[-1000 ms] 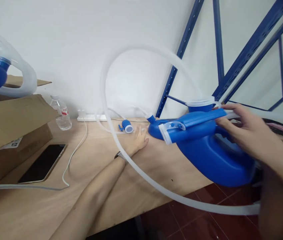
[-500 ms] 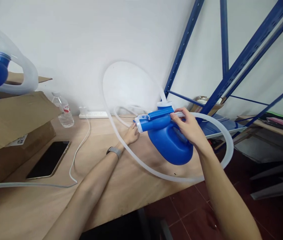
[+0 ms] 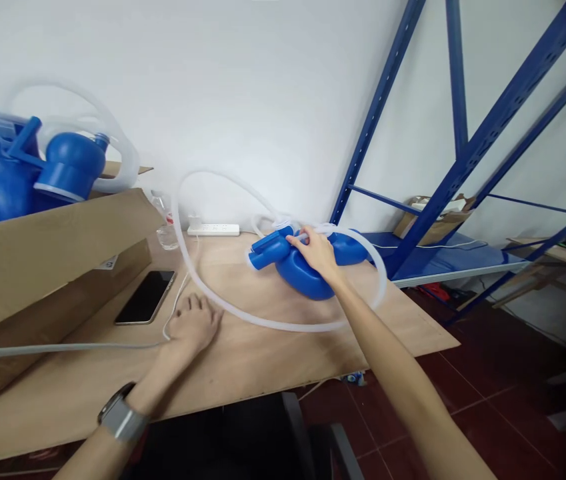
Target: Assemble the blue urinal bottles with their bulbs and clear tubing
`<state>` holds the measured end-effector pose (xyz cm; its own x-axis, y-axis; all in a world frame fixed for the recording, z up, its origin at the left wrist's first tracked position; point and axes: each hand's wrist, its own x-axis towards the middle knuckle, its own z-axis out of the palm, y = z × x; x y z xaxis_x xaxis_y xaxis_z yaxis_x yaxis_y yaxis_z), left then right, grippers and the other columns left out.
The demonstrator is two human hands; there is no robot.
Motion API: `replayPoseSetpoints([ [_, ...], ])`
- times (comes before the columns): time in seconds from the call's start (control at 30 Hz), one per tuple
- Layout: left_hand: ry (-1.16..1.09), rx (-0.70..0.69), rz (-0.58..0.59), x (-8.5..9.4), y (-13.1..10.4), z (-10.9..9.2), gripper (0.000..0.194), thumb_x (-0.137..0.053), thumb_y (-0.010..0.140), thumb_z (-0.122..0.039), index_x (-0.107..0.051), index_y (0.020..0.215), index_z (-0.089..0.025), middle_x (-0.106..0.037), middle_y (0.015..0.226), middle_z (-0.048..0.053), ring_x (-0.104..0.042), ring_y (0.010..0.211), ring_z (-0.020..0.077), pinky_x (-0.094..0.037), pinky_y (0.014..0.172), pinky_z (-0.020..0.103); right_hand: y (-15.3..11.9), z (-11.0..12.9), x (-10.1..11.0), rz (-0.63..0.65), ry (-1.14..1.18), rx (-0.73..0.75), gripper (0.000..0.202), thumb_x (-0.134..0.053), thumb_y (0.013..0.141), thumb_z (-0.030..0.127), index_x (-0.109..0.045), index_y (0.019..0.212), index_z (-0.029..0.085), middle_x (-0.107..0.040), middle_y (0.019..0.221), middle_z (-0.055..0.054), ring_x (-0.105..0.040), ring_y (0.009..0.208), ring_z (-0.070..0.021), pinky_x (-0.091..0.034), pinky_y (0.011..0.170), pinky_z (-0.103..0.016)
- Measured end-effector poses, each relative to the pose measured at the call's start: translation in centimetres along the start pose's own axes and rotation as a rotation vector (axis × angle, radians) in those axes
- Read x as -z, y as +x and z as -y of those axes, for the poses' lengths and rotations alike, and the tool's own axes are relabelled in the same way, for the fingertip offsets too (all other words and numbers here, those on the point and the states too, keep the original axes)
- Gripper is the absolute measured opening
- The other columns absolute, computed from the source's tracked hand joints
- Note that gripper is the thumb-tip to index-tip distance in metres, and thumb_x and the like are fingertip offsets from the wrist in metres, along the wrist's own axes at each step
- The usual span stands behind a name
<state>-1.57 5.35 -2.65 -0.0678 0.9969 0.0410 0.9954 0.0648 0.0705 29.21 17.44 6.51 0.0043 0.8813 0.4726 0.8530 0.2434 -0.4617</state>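
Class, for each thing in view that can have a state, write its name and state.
Held jug, gripped by right hand
Tube, looped
Rear jug, on table
Box, open, blue jugs inside
Phone, face up, screen dark
Bottle, upright
Power strip, plug at left end
Left hand, resting on table
Watch, strapped on

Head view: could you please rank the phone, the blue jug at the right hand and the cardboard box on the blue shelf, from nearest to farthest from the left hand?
1. Phone, just left of the left hand.
2. Blue jug, off to the right, at the right hand.
3. Cardboard box, farthest right, on the blue shelf.
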Motion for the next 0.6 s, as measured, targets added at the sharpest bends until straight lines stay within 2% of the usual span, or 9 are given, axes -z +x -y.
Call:
replayPoseSetpoints([
  [0.07,-0.023,-0.005,0.104,1.6,-1.9,0.7,0.056,-0.043,0.099,-0.05,-0.069,0.126,-0.009,-0.063,0.141,0.027,-0.056,0.134,0.0451,-0.052,0.1,0.058,0.7,0.3,-0.8,0.008,-0.039,0.037,0.046,-0.056,0.095,0.071,-0.065,0.105,0.027,-0.072,0.09,-0.006,-0.066,0.093,-0.0293,-0.045,0.082,-0.036],
  [0.13,-0.07,-0.02,0.197,3.2,-2.9,0.8,0.055,-0.042,0.099,-0.057,-0.073,0.113,-0.014,-0.069,0.13,0.024,-0.065,0.121,0.0453,-0.053,0.093,0.059,1.4,0.3,-1.5,0.018,-0.055,0.072,0.044,-0.058,0.096,0.068,-0.066,0.105,0.026,-0.074,0.093,-0.007,-0.067,0.095,-0.0299,-0.046,0.087,-0.038],
  [0.2,-0.112,-0.052,0.178,4.4,-3.2,0.4,0.053,-0.039,0.1,-0.059,-0.072,0.112,-0.019,-0.072,0.125,0.021,-0.069,0.114,0.0437,-0.053,0.091,0.058,2.0,0.0,-2.2,0.009,-0.052,0.124,0.04,-0.062,0.095,0.064,-0.067,0.104,0.025,-0.076,0.097,-0.008,-0.068,0.099,-0.03,-0.045,0.097,-0.041],
  [0.27,-0.131,-0.065,0.1,5.0,-2.9,0.0,0.054,-0.039,0.101,-0.058,-0.067,0.127,-0.02,-0.072,0.128,0.02,-0.069,0.114,0.043,-0.053,0.092,0.057,2.2,-0.2,-2.7,-0.014,-0.037,0.186,0.036,-0.068,0.093,0.059,-0.069,0.102,0.024,-0.078,0.105,-0.009,-0.067,0.112,-0.0316,-0.041,0.107,-0.044],
  [0.33,-0.158,-0.053,0.032,4.9,-2.4,-0.1,0.063,-0.041,0.101,-0.058,-0.054,0.147,-0.018,-0.067,0.139,0.022,-0.067,0.12,0.0443,-0.052,0.095,0.057,1.9,0.0,-2.8,-0.01,0.024,0.224,0.032,-0.073,0.089,0.056,-0.07,0.099,0.025,-0.078,0.11,-0.008,-0.065,0.119,-0.0318,-0.042,0.109,-0.044],
  [0.4,-0.23,-0.055,-0.013,4.2,-2.0,0.0,0.075,-0.04,0.1,-0.063,-0.041,0.159,-0.017,-0.058,0.152,0.024,-0.062,0.13,0.046,-0.05,0.101,0.058,1.0,0.7,-2.6,0.024,0.157,0.22,0.028,-0.075,0.086,0.053,-0.071,0.095,0.026,-0.079,0.103,-0.006,-0.07,0.106,-0.0296,-0.049,0.101,-0.041],
  [0.47,-0.344,-0.1,-0.06,3.4,-1.8,0.3,0.085,-0.041,0.098,-0.068,-0.032,0.164,-0.015,-0.048,0.161,0.023,-0.054,0.14,0.0457,-0.046,0.109,0.058,-0.5,2.0,-2.3,0.026,0.321,0.188,0.025,-0.075,0.085,0.051,-0.07,0.091,0.027,-0.077,0.088,-0.002,-0.074,0.087,-0.0267,-0.054,0.09,-0.039],
  [0.6,-0.614,-0.264,-0.179,2.0,-1.5,0.7,0.097,-0.05,0.094,-0.071,-0.022,0.168,-0.015,-0.039,0.168,0.021,-0.044,0.152,0.0368,-0.04,0.121,0.051,-4.9,5.5,-2.4,-0.028,0.619,0.056,0.031,-0.081,0.078,0.056,-0.066,0.081,0.03,-0.075,0.077,0.001,-0.075,0.079,-0.027,-0.059,0.079,-0.04],
])
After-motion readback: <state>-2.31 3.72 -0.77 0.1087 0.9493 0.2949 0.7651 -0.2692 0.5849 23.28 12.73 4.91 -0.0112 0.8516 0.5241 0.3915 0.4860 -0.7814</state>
